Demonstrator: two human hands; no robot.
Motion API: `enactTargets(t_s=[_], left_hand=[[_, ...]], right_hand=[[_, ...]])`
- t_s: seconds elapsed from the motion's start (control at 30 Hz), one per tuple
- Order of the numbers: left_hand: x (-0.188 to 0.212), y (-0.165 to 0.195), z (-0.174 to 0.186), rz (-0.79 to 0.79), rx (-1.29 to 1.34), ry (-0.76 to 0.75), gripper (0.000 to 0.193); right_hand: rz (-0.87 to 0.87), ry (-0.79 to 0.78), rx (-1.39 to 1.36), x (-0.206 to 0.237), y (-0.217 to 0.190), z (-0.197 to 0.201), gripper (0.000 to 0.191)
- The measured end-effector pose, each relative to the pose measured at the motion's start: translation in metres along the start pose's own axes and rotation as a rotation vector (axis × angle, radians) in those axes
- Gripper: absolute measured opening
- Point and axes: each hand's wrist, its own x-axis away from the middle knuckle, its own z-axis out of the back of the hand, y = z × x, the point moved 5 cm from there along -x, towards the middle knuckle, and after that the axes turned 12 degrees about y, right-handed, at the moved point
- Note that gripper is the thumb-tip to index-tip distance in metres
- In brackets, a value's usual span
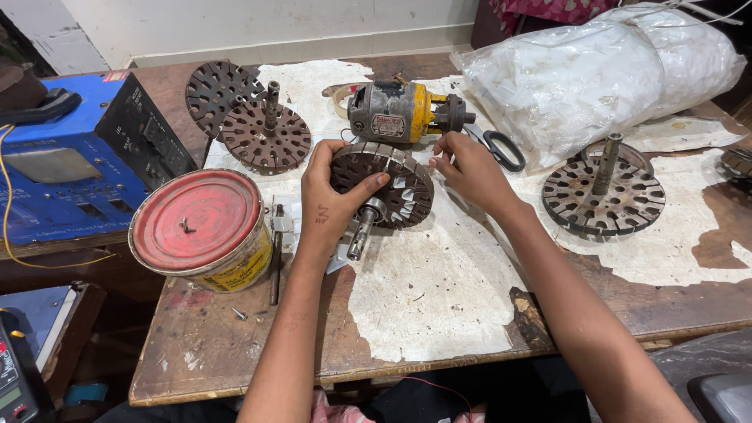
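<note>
My left hand (327, 196) grips a round slotted metal motor core (394, 186), tilted on edge with its steel shaft (362, 231) pointing down toward me. White paper strips line several of its slots. My right hand (468, 168) pinches at the core's upper right rim, fingertips at a slot with a white strip. Both hands are over the middle of a worn wooden table (235, 345) with torn white paper on it.
Behind the hands lies a small grey and yellow motor (403, 112) beside black-handled scissors (501, 147). Slotted cores stand at left (265, 135) and right (601, 194). A red-lidded tin (202, 229), a blue machine (70, 164) and a plastic bag (595, 74) ring the table.
</note>
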Motion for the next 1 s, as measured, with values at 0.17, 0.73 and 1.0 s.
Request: enactTargets(t_s=[0.17, 0.73, 1.0], left_hand=[[0.000, 0.001, 0.000, 0.013, -0.030, 0.006, 0.049], [0.004, -0.021, 0.003, 0.136, 0.020, 0.204, 0.049], [0.008, -0.017, 0.002, 0.149, 0.002, 0.217, 0.047]], right_hand=[[-0.058, 0.067, -0.015, -0.005, 0.000, 0.009, 0.023], [0.003, -0.210, -0.577, 0.013, -0.041, -0.016, 0.037], [0.064, 0.037, -0.467, 0.017, -0.054, -0.006, 0.040]])
